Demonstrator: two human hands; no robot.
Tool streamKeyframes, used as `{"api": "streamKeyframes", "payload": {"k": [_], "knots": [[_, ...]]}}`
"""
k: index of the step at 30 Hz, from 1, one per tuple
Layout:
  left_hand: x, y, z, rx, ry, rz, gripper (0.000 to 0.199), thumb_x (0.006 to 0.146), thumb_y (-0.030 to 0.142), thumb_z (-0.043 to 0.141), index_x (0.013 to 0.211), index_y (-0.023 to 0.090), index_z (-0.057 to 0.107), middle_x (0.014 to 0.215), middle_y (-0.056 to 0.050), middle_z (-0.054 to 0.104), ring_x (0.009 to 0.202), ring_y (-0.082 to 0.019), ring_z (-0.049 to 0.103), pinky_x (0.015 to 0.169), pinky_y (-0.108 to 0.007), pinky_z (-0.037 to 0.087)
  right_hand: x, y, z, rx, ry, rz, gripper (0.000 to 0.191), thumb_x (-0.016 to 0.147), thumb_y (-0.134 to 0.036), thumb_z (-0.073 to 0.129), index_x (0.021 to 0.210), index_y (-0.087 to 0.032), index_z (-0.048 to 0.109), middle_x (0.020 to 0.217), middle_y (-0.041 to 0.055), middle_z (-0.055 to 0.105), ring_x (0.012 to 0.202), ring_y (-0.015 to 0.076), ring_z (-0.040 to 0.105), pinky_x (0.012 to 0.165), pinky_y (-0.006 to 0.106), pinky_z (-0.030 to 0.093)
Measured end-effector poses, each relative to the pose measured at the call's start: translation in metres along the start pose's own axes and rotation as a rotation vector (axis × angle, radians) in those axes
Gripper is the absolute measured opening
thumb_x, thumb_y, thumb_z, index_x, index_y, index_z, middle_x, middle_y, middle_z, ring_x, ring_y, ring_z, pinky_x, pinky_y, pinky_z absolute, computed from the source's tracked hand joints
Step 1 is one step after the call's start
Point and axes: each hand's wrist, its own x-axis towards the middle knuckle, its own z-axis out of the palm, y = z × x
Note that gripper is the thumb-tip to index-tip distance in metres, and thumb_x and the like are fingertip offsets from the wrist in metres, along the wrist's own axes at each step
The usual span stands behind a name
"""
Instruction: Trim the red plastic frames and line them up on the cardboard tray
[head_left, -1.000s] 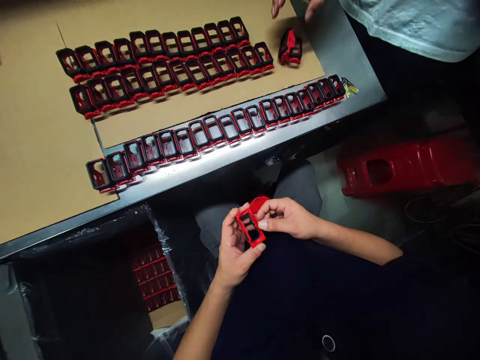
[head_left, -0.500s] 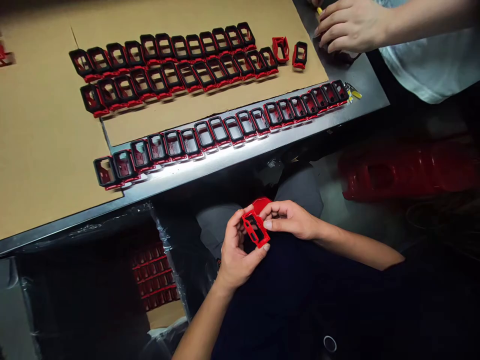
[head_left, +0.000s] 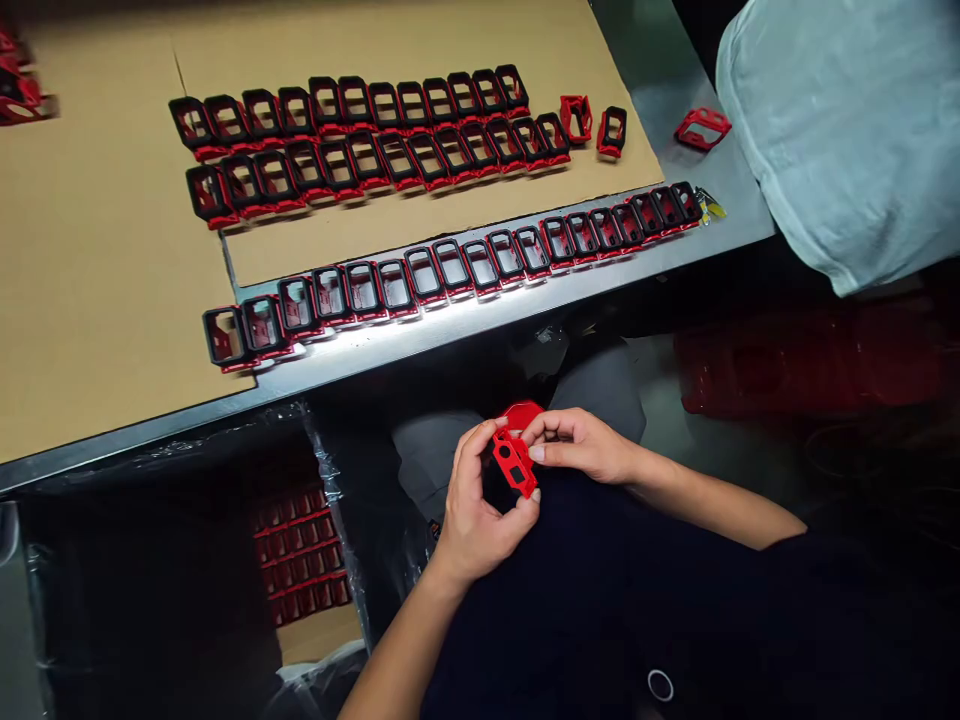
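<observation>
Above my lap, a small red frame (head_left: 514, 464) with dark openings is held between both hands. My left hand (head_left: 480, 500) grips it from the left, fingertips at its top end and thumb at its lower end. The fingers of my right hand (head_left: 574, 443) are pinched on its right side. Just behind the frame shows a round red object (head_left: 523, 413), partly covered by the fingers.
Rows of black-rimmed red frames (head_left: 454, 263) stand on the metal table (head_left: 450, 325) and its cardboard. Another red frame (head_left: 703, 129) lies near a person's light shirt (head_left: 847, 140) at right. More red parts (head_left: 304, 555) sit in a dark, film-lined container at lower left.
The red frame has turned in my hands, showing another face. The other person's hands have left the view, the shirt has come closer, and a red frame now shows at the table's right.
</observation>
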Motion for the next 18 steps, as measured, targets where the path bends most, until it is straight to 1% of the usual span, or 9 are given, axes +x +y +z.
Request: {"api": "streamKeyframes", "payload": {"k": [4,7,10,13,15,18], "knots": [[0.0031,0.0018,-0.0006,0.036,0.033,0.041,0.081,0.075,0.012,0.071,0.146,0.027,0.036,0.138,-0.015,0.048,0.128,-0.033,0.054,0.108,-0.057,0.046,0.0020,-0.0020,0.0008,0.017,-0.028,0.003,0.040,0.078,-0.048,0.078,0.091,-0.012,0.067,0.077,0.0004,0.063,0.068,0.0087,0.053,0.067,0.022,0.042],[0.0040,0.0026,-0.0013,0.015,0.048,0.056,0.081,0.074,0.012,0.070,0.146,0.028,0.036,0.138,-0.014,0.048,0.129,-0.033,0.054,0.109,-0.058,0.045,0.0040,-0.0032,0.0002,0.054,-0.078,0.019,0.044,0.078,-0.051,0.079,0.093,-0.011,0.067,0.080,0.0018,0.065,0.071,0.0091,0.056,0.069,0.022,0.045],[0.0033,0.0033,-0.0019,-0.040,0.048,0.035,0.080,0.076,0.013,0.071,0.147,0.028,0.036,0.141,-0.014,0.050,0.129,-0.033,0.055,0.110,-0.057,0.045,0.0055,-0.0060,-0.0005,0.081,-0.158,0.042,0.048,0.079,-0.055,0.077,0.094,-0.011,0.068,0.081,0.0025,0.067,0.071,0.0097,0.059,0.070,0.023,0.047],[0.0018,0.0038,-0.0020,-0.119,0.043,0.000,0.079,0.078,0.014,0.072,0.148,0.028,0.037,0.145,-0.015,0.050,0.128,-0.031,0.057,0.109,-0.053,0.048,0.0057,-0.0092,-0.0009,0.092,-0.215,0.040,0.049,0.079,-0.059,0.076,0.088,-0.011,0.069,0.076,0.0019,0.065,0.069,0.0102,0.060,0.069,0.023,0.049],[0.0009,0.0035,-0.0017,-0.160,0.040,-0.003,0.079,0.079,0.016,0.072,0.148,0.029,0.036,0.147,-0.015,0.050,0.129,-0.031,0.058,0.108,-0.052,0.050,0.0055,-0.0100,-0.0009,0.111,-0.222,0.028,0.049,0.079,-0.059,0.076,0.086,-0.010,0.068,0.074,0.0015,0.065,0.068,0.0102,0.059,0.068,0.023,0.049],[0.0001,0.0014,-0.0007,-0.179,0.039,-0.011,0.079,0.079,0.018,0.074,0.148,0.029,0.036,0.147,-0.016,0.051,0.130,-0.031,0.058,0.107,-0.051,0.051,0.0051,-0.0085,-0.0007,0.152,-0.208,0.036,0.049,0.077,-0.057,0.078,0.088,-0.011,0.068,0.074,0.0012,0.065,0.066,0.0097,0.059,0.067,0.023,0.048]]}}
